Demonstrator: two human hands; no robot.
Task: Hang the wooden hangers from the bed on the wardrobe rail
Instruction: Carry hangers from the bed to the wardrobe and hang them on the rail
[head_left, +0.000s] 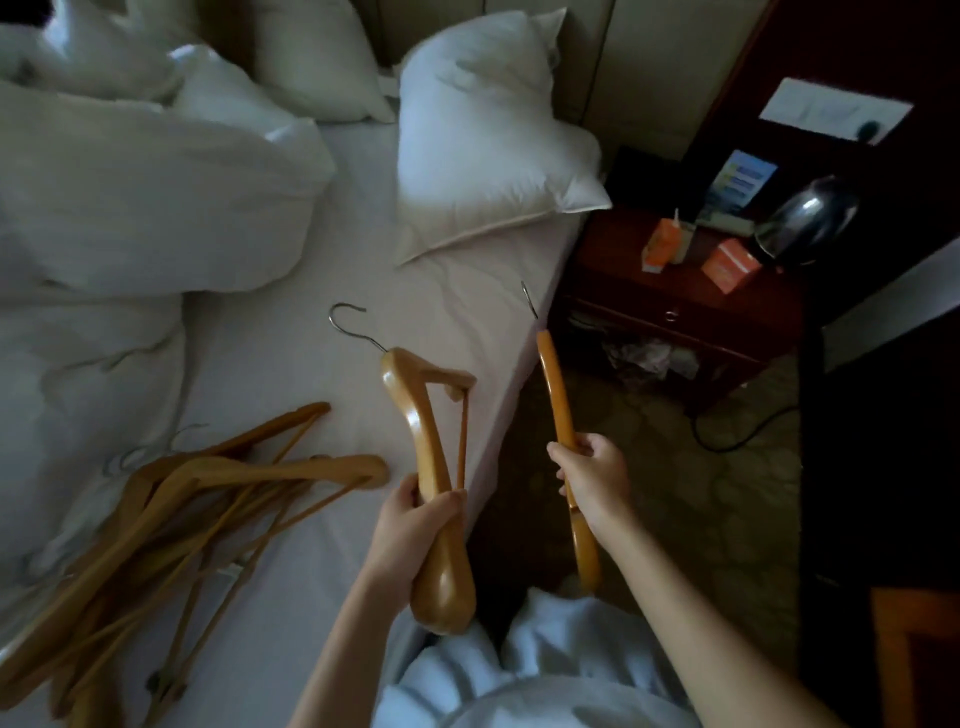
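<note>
My left hand (415, 525) grips a thick wooden hanger (423, 431) by its shoulder and crossbar; its metal hook points up and away over the bed's right edge. My right hand (592, 475) holds a second wooden hanger (558, 400) seen edge-on above the floor beside the bed, hook at the top. A pile of several more wooden hangers (171, 519) lies tangled on the white sheet (322, 395) at the lower left. The wardrobe rail is not in view.
White pillows (483, 140) and a rumpled duvet (119, 208) cover the bed's head and left side. To the right stands a dark wooden nightstand (675, 306) with orange boxes and a kettle (805, 221). A cable lies on the patterned carpet (701, 493).
</note>
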